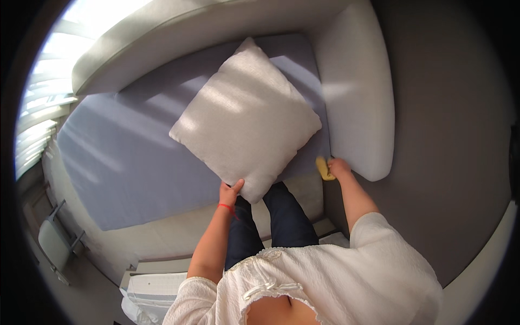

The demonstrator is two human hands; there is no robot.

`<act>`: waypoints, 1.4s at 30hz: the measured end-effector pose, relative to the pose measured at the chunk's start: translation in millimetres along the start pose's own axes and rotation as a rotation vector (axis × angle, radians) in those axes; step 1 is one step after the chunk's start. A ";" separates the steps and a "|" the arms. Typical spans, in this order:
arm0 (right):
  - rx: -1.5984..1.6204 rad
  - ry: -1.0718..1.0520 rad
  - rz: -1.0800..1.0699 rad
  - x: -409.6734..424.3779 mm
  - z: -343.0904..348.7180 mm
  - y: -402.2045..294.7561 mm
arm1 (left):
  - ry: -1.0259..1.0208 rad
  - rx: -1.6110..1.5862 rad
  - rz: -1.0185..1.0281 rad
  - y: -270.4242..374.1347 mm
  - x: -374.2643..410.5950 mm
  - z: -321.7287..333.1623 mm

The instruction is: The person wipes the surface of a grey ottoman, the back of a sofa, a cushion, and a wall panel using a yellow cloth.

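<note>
A square light-beige cushion (243, 118) stands on one corner in front of me, with stripes of sunlight across its upper part. My left hand (230, 193), a red cord around its wrist, grips the cushion's edge near the lowest corner, thumb on the face towards me. In my right hand (339, 166) is a small yellow object (325, 168), too blurred to tell whether it is a cloth or a brush. That hand is beside the front end of the sofa armrest (357, 101). Beneath the cushion spreads the blue-grey sofa seat (142, 162).
The pale sofa backrest (170, 40) curves behind the seat. Window blinds (48, 89) let in bright light at the left. A pale panel with metal bars (57, 243) stands at the lower left. White bagged bedding or padding (154, 290) lies near my left side.
</note>
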State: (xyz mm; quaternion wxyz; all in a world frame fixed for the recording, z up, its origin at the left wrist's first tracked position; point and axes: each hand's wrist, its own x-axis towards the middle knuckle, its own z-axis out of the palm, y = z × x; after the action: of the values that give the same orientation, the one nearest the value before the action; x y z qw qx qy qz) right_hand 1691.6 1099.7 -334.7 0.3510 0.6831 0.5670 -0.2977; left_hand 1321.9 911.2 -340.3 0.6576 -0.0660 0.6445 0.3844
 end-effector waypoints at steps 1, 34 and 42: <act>0.010 -0.050 -0.001 -19.8 8.0 19.0 | 0.021 0.017 0.100 9.6 -5.1 3.8; 2.062 0.698 -0.839 -407.6 -86.5 112.4 | -1.168 0.929 0.538 74.6 -298.6 290.4; 1.702 0.902 -0.455 -441.6 -48.4 234.8 | -0.916 0.968 1.279 34.6 -364.3 347.4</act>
State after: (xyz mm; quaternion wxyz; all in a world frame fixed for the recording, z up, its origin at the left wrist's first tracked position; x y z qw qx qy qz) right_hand 1843.7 863.5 81.8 -0.5716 0.6316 0.3625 -0.3781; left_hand 1624.4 984.4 56.9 0.4666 0.7434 0.3257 0.3516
